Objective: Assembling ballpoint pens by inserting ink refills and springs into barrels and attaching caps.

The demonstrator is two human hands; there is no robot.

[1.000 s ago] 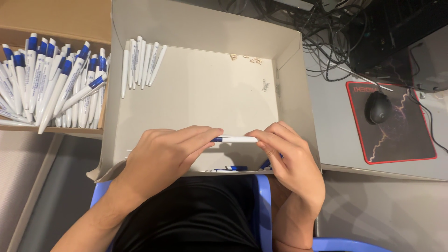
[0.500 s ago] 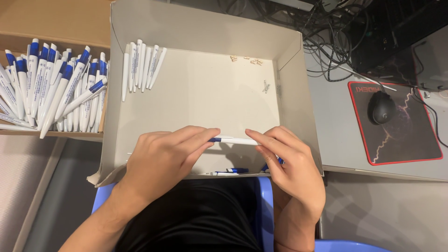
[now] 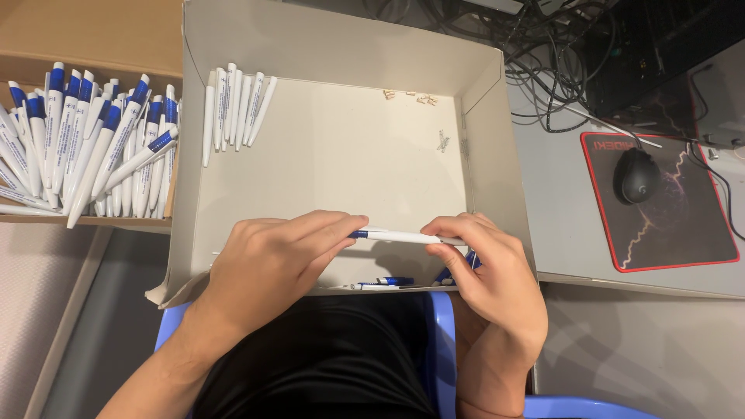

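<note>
A white pen with a blue end (image 3: 394, 236) lies level between both of my hands over the near part of a shallow cardboard box (image 3: 479, 116). My left hand (image 3: 273, 260) pinches its blue end with the fingertips. My right hand (image 3: 489, 271) grips the other end, fingers curled around it. Several white pen barrels (image 3: 233, 110) lie in a row in the box's far left corner. Loose blue and white pen parts (image 3: 386, 283) rest on the box floor by the near wall, under my hands.
A second box at the left holds several finished white and blue pens (image 3: 85, 147). A black mouse (image 3: 636, 175) sits on a black mat with a red edge (image 3: 698, 256) at the right. Tangled cables (image 3: 543, 46) lie behind. A blue chair edge (image 3: 442, 341) shows below.
The hands have shifted slightly on the pen; my right hand's fingers have closed further around its end. The pen stays level in the same spot.
</note>
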